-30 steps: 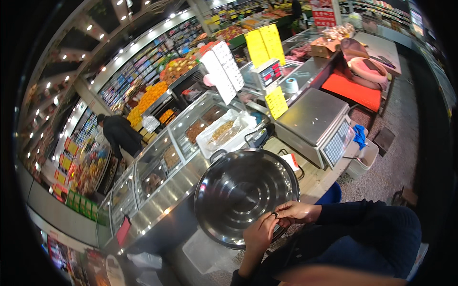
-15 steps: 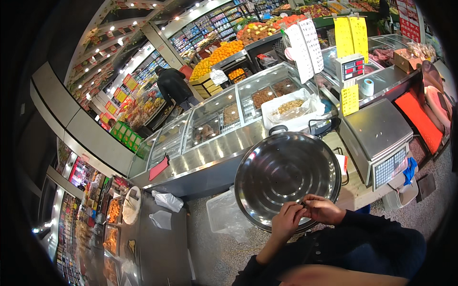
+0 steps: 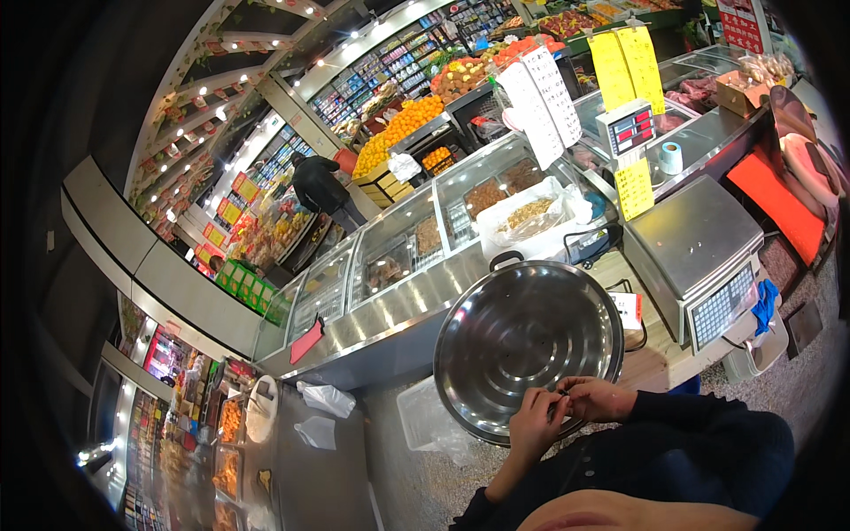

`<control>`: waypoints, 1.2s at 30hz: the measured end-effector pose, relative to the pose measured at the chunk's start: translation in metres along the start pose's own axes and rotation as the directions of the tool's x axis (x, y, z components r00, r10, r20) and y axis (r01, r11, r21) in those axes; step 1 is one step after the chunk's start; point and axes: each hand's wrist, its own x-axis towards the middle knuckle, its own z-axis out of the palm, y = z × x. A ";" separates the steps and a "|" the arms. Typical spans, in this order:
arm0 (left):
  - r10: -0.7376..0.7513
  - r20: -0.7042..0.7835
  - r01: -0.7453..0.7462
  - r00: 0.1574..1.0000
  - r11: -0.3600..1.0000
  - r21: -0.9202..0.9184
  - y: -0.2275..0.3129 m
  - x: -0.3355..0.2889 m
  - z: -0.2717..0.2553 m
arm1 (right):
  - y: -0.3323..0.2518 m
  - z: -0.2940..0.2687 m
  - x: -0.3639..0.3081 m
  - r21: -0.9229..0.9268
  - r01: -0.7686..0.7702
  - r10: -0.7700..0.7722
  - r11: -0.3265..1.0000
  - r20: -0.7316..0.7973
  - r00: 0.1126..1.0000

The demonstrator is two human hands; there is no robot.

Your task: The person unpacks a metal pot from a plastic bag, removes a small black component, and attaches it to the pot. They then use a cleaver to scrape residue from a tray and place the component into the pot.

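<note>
- The left hand (image 3: 534,423) and the right hand (image 3: 596,397) meet at the near rim of a large round shiny steel basin (image 3: 528,345); their fingertips are pinched together on something too small to make out.
- The basin lies on the pale wooden counter (image 3: 660,367), just left of a grey metal weighing scale with a keypad (image 3: 699,252).
- Beyond the basin, a white plastic bag of brownish food (image 3: 529,217) sits on the glass-topped display case (image 3: 416,252).
- Far left, a person in dark clothes (image 3: 320,184) stands by heaped oranges (image 3: 398,133).
</note>
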 end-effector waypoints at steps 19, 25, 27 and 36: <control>-0.037 0.157 0.036 0.987 0.999 0.008 0.014 0.006 0.004 | -0.001 0.002 -0.031 -0.089 0.001 -0.013 0.996 -0.132 0.991; -0.032 0.159 0.033 0.987 0.999 -0.007 0.010 0.002 0.003 | 0.003 0.001 -0.028 -0.222 -0.010 -0.024 0.975 -0.151 0.988; -0.034 0.159 0.031 0.987 0.999 0.022 0.008 0.000 0.002 | 0.003 0.000 -0.027 -0.193 0.030 -0.037 0.981 -0.034 0.999; 0.009 0.059 -0.009 0.998 1.000 -0.004 0.005 -0.003 -0.001 | 0.003 0.005 -0.020 -0.293 -0.074 -0.002 0.953 -0.251 0.968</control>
